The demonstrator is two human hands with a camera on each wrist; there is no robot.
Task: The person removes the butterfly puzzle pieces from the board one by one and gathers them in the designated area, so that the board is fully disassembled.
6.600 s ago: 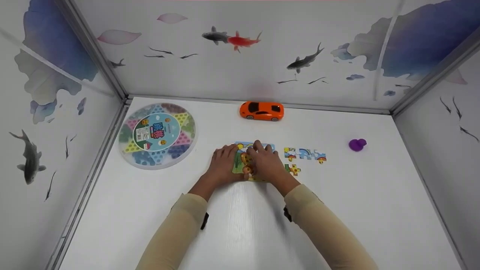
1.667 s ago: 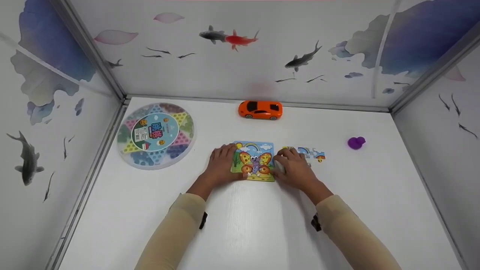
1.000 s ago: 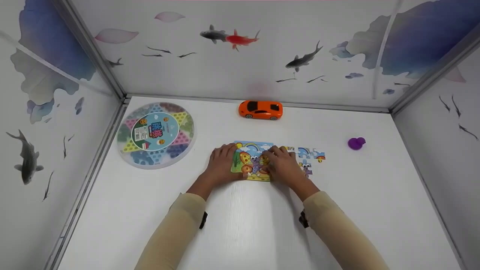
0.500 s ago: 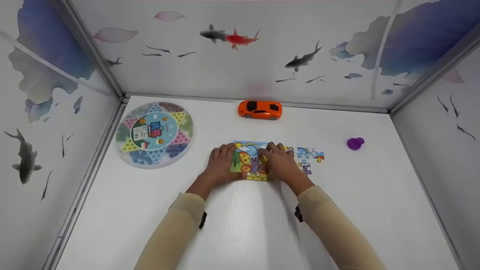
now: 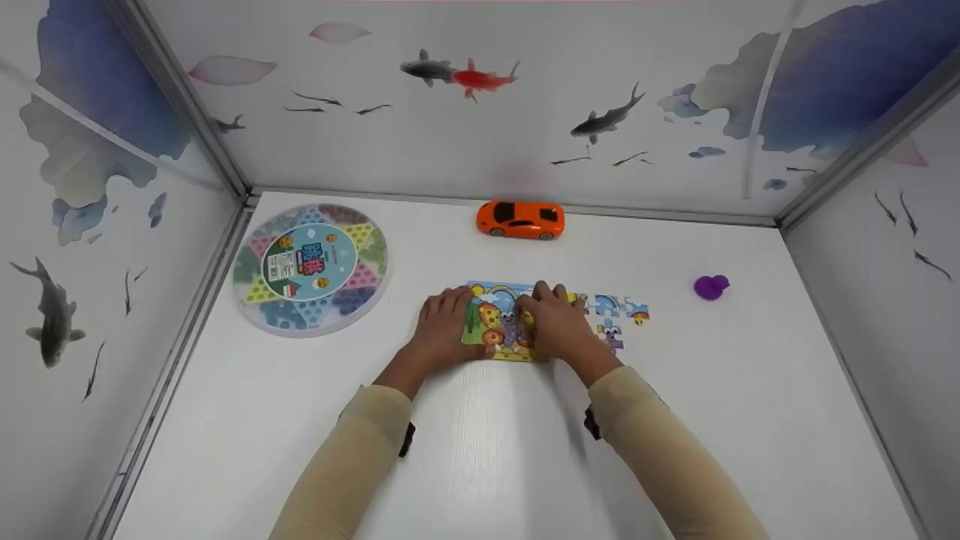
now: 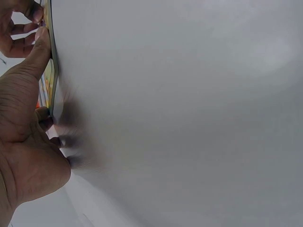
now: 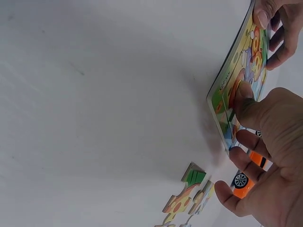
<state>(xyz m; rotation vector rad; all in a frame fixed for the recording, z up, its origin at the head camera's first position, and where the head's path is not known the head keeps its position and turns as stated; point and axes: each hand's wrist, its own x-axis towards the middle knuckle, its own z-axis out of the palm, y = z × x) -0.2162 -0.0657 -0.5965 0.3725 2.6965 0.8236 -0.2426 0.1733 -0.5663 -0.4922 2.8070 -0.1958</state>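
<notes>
A square jigsaw board [image 5: 491, 318] with a butterfly picture lies on the white table in the head view. My left hand [image 5: 444, 328] grips its left side, thumb at the near edge and fingers at the far side. My right hand [image 5: 561, 322] is over the right part of the board. In the right wrist view its thumb [image 7: 244, 91] touches the picture while other fingers extend past the board's edge; whether a piece is pinched there is hidden. Beside that hand lie loose jigsaw pieces, among them a rainbow piece [image 5: 606, 304] and a purple-faced piece [image 5: 610, 335].
An orange toy car [image 5: 520, 220] stands behind the board near the back wall. To the left is a round Chinese checkers box [image 5: 310, 270]. A small purple toy [image 5: 711, 286] sits farther right. Printed walls enclose the table [image 5: 465, 450] at the back and sides.
From the loose pieces on the right, my right hand has moved left onto the board. A purple-faced piece now shows in the second loose row. My left hand stays in place.
</notes>
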